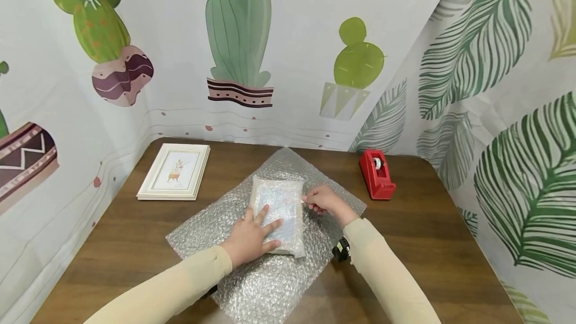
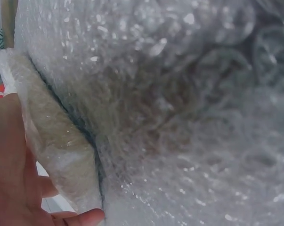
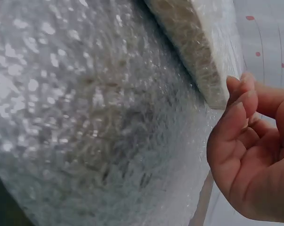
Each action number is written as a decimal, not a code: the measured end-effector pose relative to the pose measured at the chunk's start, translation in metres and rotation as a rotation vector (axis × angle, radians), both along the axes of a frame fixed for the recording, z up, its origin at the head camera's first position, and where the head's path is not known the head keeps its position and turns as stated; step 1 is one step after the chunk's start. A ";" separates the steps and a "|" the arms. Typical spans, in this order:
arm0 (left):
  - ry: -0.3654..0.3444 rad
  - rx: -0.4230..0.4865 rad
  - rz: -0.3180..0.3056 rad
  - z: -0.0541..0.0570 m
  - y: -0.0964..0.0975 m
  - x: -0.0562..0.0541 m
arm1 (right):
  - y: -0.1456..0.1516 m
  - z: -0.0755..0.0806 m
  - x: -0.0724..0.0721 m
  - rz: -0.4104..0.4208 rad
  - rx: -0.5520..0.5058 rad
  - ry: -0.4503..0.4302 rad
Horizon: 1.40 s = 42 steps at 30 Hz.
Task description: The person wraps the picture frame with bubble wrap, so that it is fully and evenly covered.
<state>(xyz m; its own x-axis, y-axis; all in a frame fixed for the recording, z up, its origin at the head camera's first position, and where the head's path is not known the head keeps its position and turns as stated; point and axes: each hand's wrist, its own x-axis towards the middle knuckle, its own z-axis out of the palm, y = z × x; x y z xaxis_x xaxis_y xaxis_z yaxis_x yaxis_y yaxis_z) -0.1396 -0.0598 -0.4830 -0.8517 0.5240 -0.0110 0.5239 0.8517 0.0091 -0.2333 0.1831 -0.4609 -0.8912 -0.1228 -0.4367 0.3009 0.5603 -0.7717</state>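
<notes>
A flat rectangular parcel (image 1: 281,196), cream-edged with a pale bluish face, is wrapped in clear bubble wrap. Under it a large bubble wrap sheet (image 1: 265,289) lies spread at a slant on the table. My left hand (image 1: 252,236) rests with spread fingers on the parcel's lower left part. At the parcel's right edge, my right hand (image 1: 325,200) pinches the wrap between thumb and forefinger, its other fingers curled. The right wrist view shows those fingertips right at the end of the parcel's side (image 3: 189,37). In the left wrist view the parcel's thick side (image 2: 61,136) runs beside the left hand.
A white picture frame (image 1: 174,171) with a potted plant print lies at the table's back left. Toward the back right stands a red tape dispenser (image 1: 377,174) with a roll in it. Printed cloth walls (image 1: 297,39) border the brown wooden table (image 1: 432,244) behind and at the sides.
</notes>
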 end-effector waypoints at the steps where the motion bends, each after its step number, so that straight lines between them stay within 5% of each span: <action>1: -0.002 -0.001 0.003 0.000 0.000 0.000 | 0.000 0.000 0.001 -0.016 -0.004 0.002; 15: -0.037 0.020 0.031 -0.003 0.001 -0.001 | -0.009 -0.027 0.014 -0.211 -0.069 0.012; 29: -0.273 0.117 0.062 -0.002 -0.006 -0.005 | -0.019 -0.034 0.025 -0.359 -0.191 -0.004; 42: -0.260 0.205 0.027 -0.007 -0.009 -0.003 | -0.016 -0.039 0.030 -0.418 -0.304 0.025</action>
